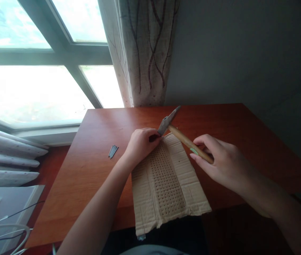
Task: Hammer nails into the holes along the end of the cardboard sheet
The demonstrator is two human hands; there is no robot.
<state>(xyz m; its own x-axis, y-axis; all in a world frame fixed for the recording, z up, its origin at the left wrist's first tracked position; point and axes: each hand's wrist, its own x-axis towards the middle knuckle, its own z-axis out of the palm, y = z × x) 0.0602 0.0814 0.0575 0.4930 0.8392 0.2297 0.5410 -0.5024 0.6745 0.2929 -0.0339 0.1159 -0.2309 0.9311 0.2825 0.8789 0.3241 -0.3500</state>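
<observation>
Hammer (183, 136) over perforated cardboard (166, 180).
Right hand (219, 159) grips its handle; left hand's (140, 143) fingers pinch shut at the cardboard's far edge.

- The left hand (140, 143) is bare, seen from the back, with rounded knuckles.
- The left forearm (105, 205) is bare and slender, uncovered all the way to the lower edge of the view.
- The right hand (219, 159) is bare too, with long, slim fingers (206, 140).
- The tip of the right thumb (197, 156) shows a small pale green patch. It looks like a painted nail, though that is not certain.
- The right forearm (272, 202) is uncovered as far as the lower right corner of the view.
- Dark cloth (171, 233) shows below the near edge of the surface (92, 170), between the two forearms.
- A strip of light grey fabric (153, 250) lies at the very bottom. What garment it is cannot be told.
</observation>
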